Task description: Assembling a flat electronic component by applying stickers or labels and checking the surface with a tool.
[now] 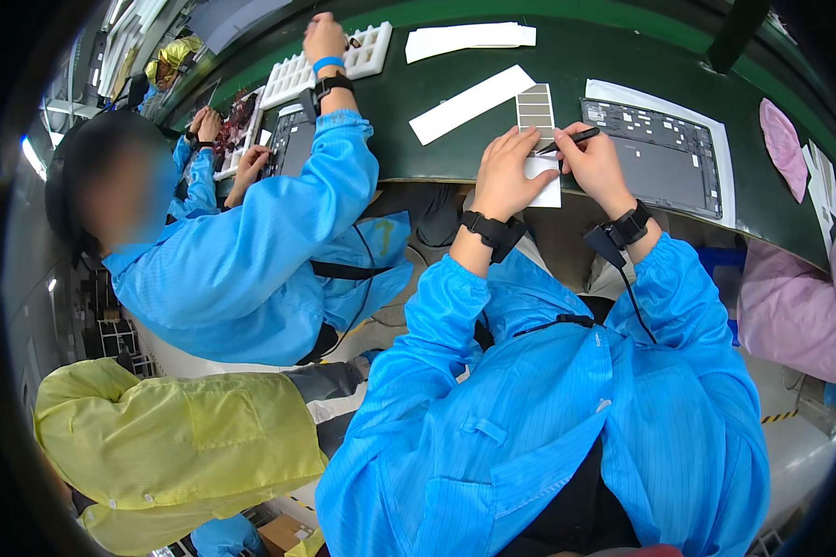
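My left hand (505,176) lies on a narrow white sheet of grey rectangular stickers (534,104) at the table's front edge. Its fingers are stretched out and its thumb is spread away from them, over the sheet's lower white part (545,193). Between the fingers and thumb of my right hand (596,165) are slim black tweezers (581,136), their points reaching toward my left fingertips. What the points touch is too small to make out. Right of my hands, a dark flat device panel (655,153) with small white labels rests on a white sheet.
Blank white strips (472,104) and a paper stack (470,41) lie farther back on the green table (594,56). A pink cloth (783,148) is at the right. To the left, a co-worker in blue (241,251) reaches over a white slotted tray (372,51).
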The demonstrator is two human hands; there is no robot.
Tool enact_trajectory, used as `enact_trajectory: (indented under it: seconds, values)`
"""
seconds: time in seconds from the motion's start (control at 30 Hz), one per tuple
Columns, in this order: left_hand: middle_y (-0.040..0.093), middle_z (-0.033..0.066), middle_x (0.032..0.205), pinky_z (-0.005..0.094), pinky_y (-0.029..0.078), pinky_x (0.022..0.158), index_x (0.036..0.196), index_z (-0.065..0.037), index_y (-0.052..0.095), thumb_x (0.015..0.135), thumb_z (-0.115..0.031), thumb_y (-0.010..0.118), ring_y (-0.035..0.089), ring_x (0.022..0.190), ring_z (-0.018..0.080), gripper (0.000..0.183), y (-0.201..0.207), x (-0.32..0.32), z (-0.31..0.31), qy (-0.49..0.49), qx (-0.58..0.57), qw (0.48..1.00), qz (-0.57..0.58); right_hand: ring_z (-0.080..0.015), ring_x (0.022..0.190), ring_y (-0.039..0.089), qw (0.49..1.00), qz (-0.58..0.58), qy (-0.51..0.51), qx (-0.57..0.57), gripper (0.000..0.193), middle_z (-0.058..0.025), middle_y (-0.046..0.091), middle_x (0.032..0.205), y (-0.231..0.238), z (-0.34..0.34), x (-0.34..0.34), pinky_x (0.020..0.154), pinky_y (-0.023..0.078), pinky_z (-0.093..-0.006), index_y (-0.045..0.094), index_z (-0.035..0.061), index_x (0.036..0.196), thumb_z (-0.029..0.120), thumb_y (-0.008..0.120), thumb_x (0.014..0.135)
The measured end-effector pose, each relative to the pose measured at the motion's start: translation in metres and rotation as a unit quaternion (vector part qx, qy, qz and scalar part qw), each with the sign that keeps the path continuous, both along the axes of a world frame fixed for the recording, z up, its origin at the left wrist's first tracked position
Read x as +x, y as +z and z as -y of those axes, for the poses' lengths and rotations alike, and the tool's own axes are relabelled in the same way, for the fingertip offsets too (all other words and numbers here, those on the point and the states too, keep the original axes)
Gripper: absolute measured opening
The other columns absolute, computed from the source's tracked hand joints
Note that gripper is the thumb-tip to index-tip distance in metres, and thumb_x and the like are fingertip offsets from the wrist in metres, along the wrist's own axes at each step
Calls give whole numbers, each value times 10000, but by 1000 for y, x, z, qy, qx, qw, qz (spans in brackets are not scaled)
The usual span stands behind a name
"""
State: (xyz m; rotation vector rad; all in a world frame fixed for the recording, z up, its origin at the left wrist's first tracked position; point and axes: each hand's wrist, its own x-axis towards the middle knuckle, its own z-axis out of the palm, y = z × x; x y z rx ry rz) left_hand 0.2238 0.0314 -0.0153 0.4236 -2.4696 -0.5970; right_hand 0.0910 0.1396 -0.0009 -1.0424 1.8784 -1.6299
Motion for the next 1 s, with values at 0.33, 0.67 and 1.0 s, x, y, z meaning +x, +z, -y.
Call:
enact_trajectory:
  seconds: [0.33,0.67,1.0]
  values:
    - [607,130,1226,424,378,1026,1208,-55,594,656,-326,793,499,1233,314,646,4,-2,-2,32,52,998,-7,-99,534,576,1000,11,10,6,282,-67,657,672,-2,4,-1,506,448,-263,650,-3,869,272,608,921]
    - [607,128,1228,426,376,1027,1193,-58,603,653,-312,793,503,1227,314,627,3,-1,-1,27,44,999,-14,-122,615,641,998,-60,-1,20,265,-66,657,659,0,8,3,556,479,-257,662,-18,916,242,612,914]
    - [586,151,1244,427,400,1010,1216,-42,575,692,-285,788,501,1206,333,616,12,-4,6,0,15,999,29,-65,572,584,989,34,-85,-116,222,-28,632,672,57,-85,-84,495,403,-187,663,-1,1019,197,621,928]
